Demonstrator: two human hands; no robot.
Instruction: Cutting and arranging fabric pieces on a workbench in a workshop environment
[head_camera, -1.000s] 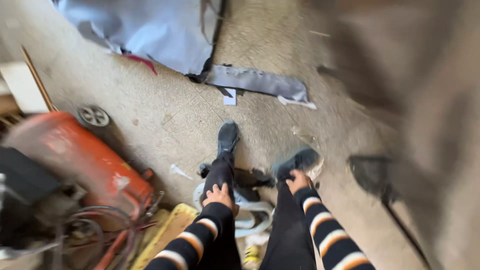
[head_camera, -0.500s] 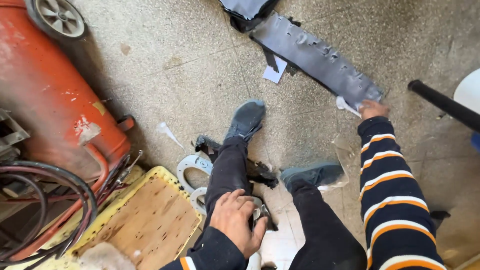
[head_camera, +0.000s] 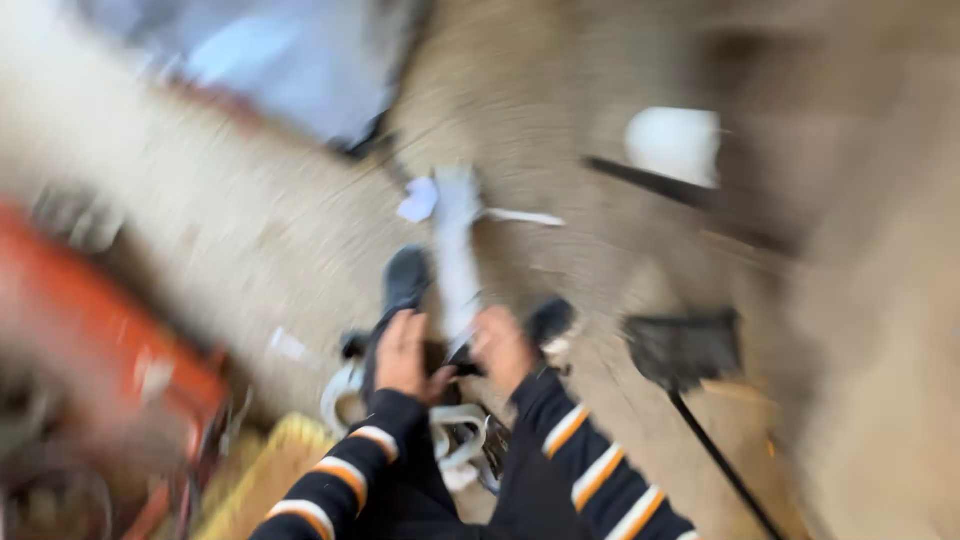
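Gripping the near end of a long grey metal strip, the right hand sits at frame centre; the strip runs up toward the upper middle. Left hand rests just beside it, on the knee; grip unclear through heavy motion blur. Orange machine at left, yellow crate at lower left, white rings between the legs.

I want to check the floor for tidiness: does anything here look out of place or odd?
Yes. A long grey strip stands up between the hands, left hand and right hand. White scraps lie loose on the concrete floor. The picture is too blurred to show damage.
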